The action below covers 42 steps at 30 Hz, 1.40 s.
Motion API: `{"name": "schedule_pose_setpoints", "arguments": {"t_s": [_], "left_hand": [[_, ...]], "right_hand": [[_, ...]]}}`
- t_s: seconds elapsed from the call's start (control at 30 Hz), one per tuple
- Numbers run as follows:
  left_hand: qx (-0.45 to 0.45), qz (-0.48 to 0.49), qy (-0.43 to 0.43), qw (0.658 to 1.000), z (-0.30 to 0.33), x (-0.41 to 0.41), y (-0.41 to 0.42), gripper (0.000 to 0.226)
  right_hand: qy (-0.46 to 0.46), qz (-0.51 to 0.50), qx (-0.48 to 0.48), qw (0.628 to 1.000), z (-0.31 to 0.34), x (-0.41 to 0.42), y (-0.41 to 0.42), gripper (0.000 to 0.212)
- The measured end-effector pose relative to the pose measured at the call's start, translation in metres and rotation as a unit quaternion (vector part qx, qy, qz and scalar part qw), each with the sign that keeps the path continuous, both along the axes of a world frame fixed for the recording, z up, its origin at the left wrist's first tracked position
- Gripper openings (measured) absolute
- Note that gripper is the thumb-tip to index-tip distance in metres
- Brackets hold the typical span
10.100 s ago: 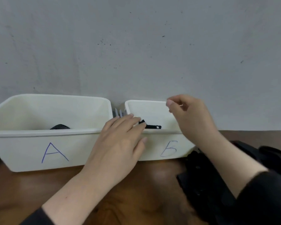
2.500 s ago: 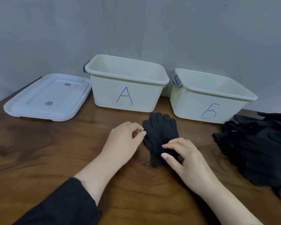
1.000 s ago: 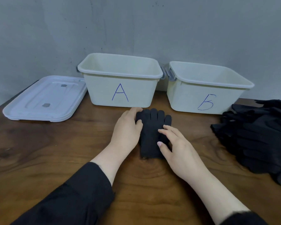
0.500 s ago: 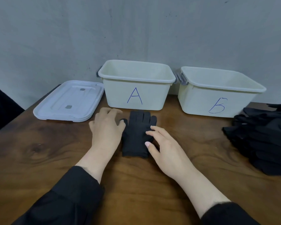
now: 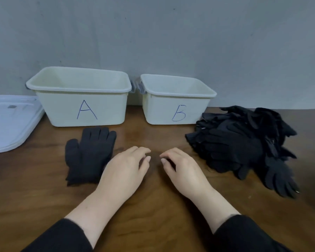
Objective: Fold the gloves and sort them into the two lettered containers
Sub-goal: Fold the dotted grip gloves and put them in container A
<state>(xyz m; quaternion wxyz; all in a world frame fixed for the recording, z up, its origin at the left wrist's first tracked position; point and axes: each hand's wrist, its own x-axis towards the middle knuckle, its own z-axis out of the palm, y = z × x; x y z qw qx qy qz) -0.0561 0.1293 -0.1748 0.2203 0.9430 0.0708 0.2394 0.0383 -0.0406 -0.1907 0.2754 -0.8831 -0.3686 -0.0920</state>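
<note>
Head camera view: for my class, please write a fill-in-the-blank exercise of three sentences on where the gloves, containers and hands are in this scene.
1. The single black glove lies flat on the table in front of the container lettered ___.
2. The pile of black gloves sits to the right of the container lettered ___.
3. The left hand and the right hand hold ___.

Missing words: A; B; nothing

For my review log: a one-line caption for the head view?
Both hands rest empty on the table between a flat black glove and the glove pile.
</note>
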Motion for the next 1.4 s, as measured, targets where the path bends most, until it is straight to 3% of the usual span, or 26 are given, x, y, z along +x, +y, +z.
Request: {"name": "schedule_pose_setpoints", "arguments": {"t_s": [0.2,0.4,0.6,0.77,0.83,0.9,1.0,1.07,1.13,1.2,1.27,1.4], "left_hand": [[-0.062,-0.026,0.031,0.997,-0.009,0.039,-0.045,0.027],[-0.075,-0.075,0.051,0.993,-0.010,0.049,-0.053,0.030],[-0.093,-0.084,0.050,0.991,-0.010,0.047,-0.046,0.028],[-0.101,-0.091,0.045,0.990,-0.009,0.044,-0.043,0.028],[-0.110,-0.093,0.038,0.989,-0.009,0.043,-0.042,0.028],[-0.128,-0.092,0.027,0.987,-0.007,0.042,-0.041,0.027],[-0.174,-0.087,0.000,0.981,-0.005,0.041,-0.040,0.027],[-0.191,-0.086,0.001,0.978,-0.004,0.040,-0.041,0.027],[-0.192,-0.086,0.011,0.978,-0.004,0.039,-0.041,0.027],[-0.189,-0.087,0.018,0.978,-0.004,0.037,-0.039,0.026],[-0.180,-0.092,0.034,0.979,-0.004,0.036,-0.038,0.026],[-0.177,-0.099,0.052,0.978,-0.005,0.037,-0.037,0.027]], "right_hand": [[-0.030,-0.035,0.013,0.999,0.001,0.007,-0.038,0.023],[-0.158,-0.110,-0.021,0.981,0.033,0.043,-0.091,0.025],[-0.123,-0.191,-0.246,0.942,0.068,0.102,-0.124,0.045],[-0.100,-0.188,-0.302,0.929,0.079,0.113,-0.117,0.024],[-0.109,-0.175,-0.238,0.949,0.085,0.109,-0.117,0.015],[-0.146,-0.138,-0.109,0.974,0.101,0.097,-0.116,0.010],[-0.059,-0.118,0.017,0.991,0.139,0.076,-0.103,0.012],[-0.043,-0.121,-0.043,0.991,0.151,0.077,-0.098,0.012],[-0.055,-0.111,-0.190,0.974,0.150,0.084,-0.097,0.020],[-0.042,-0.099,-0.362,0.926,0.135,0.095,-0.101,0.043],[-0.038,-0.104,-0.460,0.881,0.116,0.101,-0.110,0.053],[-0.108,-0.104,-0.407,0.901,0.102,0.109,-0.122,0.024]]}}
